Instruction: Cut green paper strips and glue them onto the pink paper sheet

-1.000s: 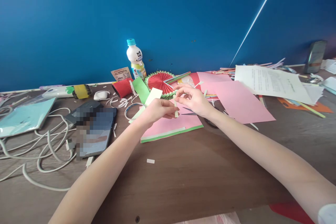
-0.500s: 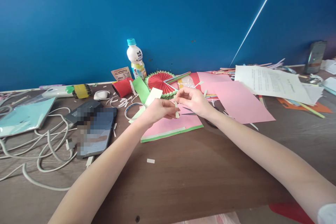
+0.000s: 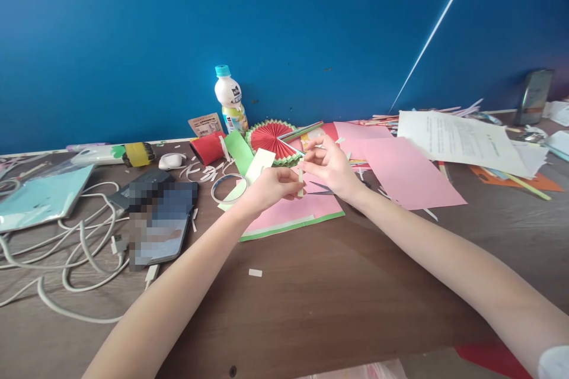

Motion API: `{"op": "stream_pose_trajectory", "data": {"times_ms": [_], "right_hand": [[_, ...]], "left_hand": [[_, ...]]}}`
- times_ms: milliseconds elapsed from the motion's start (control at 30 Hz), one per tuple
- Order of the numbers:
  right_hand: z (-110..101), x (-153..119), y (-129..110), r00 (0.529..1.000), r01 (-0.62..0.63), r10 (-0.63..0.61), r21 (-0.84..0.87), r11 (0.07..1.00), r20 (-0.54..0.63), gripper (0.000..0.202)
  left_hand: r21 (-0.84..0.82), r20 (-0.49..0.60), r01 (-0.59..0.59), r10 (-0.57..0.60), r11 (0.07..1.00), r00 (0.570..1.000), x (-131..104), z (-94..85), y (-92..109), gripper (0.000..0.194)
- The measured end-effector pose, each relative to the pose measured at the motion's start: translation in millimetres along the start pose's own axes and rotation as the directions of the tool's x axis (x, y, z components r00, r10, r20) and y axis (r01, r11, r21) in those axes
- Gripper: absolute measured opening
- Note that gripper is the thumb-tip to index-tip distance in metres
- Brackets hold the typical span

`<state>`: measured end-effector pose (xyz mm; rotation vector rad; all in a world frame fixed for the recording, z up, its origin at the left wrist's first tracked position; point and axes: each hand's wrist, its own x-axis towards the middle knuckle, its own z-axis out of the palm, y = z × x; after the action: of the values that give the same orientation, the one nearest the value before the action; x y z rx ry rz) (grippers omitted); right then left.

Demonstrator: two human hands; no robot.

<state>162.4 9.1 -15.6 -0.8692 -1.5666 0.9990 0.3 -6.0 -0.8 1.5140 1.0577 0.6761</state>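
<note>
A narrow pale green strip of paper (image 3: pixel 301 176) stands upright between my two hands above the pink sheet. My left hand (image 3: pixel 278 185) is closed, pinching the strip near its lower part. With thumb and fingertips, my right hand (image 3: pixel 331 170) holds the strip's upper end, its other fingers curled loosely. Beneath them lies the pink sheet (image 3: pixel 284 211) with a green front edge. Open scissor blades (image 3: pixel 320 189) poke out beside my right hand, which hides part of the scissors. A tape ring (image 3: pixel 214 189) lies left of my left hand, near a pale green paper piece (image 3: pixel 262 161).
A red and green pleated paper fan (image 3: pixel 269 137) and a bottle (image 3: pixel 230 100) stand against the blue wall. To the left are a phone (image 3: pixel 178 207), cables (image 3: pixel 84 237) and a mouse (image 3: pixel 172 161). Pink paper (image 3: pixel 409 174) and printed sheets (image 3: pixel 457 139) lie right.
My right hand has shifted slightly and its fingers have lifted and curled at the strip's top. The strip has turned a little more upright. My left hand stays nearly in place.
</note>
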Motion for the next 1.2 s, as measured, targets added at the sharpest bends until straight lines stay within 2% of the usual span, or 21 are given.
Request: {"op": "stream_pose_trajectory", "data": {"times_ms": [167,367,567,767,867,967,1000,1067,1133,1200], "right_hand": [[-2,2,-1,0.995,0.000,0.002,0.029,1.000,-0.096,0.021],[-4,6,-2,0.981,-0.036,0.049,0.071,0.997,-0.186,0.020],[-5,9,4,0.968,-0.069,0.080,0.057,0.996,-0.238,0.019],[-7,9,6,0.971,-0.056,0.067,0.055,0.997,-0.231,0.018],[-8,8,6,0.974,-0.038,0.027,-0.045,0.998,-0.225,0.015],[-8,5,1,0.949,0.084,-0.162,-0.279,0.957,-0.269,0.007],[-7,3,-1,0.933,0.141,-0.245,-0.357,0.923,-0.264,0.005],[-3,-1,-5,0.917,0.250,-0.358,-0.450,0.857,-0.174,0.008],[1,-4,-8,0.928,0.315,-0.370,-0.459,0.831,-0.033,0.010],[5,-6,-8,0.941,0.323,-0.333,-0.456,0.830,0.060,0.011]], "left_hand": [[0.007,-0.093,-0.008,0.008,1.000,0.996,2,-0.4,-1,0.009],[-0.030,-0.152,0.000,-0.004,1.000,0.988,1,0.7,3,0.014],[-0.048,-0.195,-0.050,0.040,0.998,0.980,-1,0.7,7,0.008],[-0.053,-0.235,-0.029,0.015,0.998,0.972,0,0.3,7,0.009],[-0.031,-0.251,-0.013,0.005,0.999,0.968,0,0.0,7,0.009],[-0.013,-0.283,0.009,-0.012,1.000,0.959,1,-1.6,7,0.010],[-0.009,-0.293,0.017,-0.019,1.000,0.956,1,-2.3,7,0.010],[-0.003,-0.306,0.026,-0.026,1.000,0.952,1,-3.6,6,0.009],[0.003,-0.310,0.022,-0.020,1.000,0.950,2,-4.1,5,0.009],[0.000,-0.306,0.008,-0.007,1.000,0.952,2,-3.8,4,0.011]]}}
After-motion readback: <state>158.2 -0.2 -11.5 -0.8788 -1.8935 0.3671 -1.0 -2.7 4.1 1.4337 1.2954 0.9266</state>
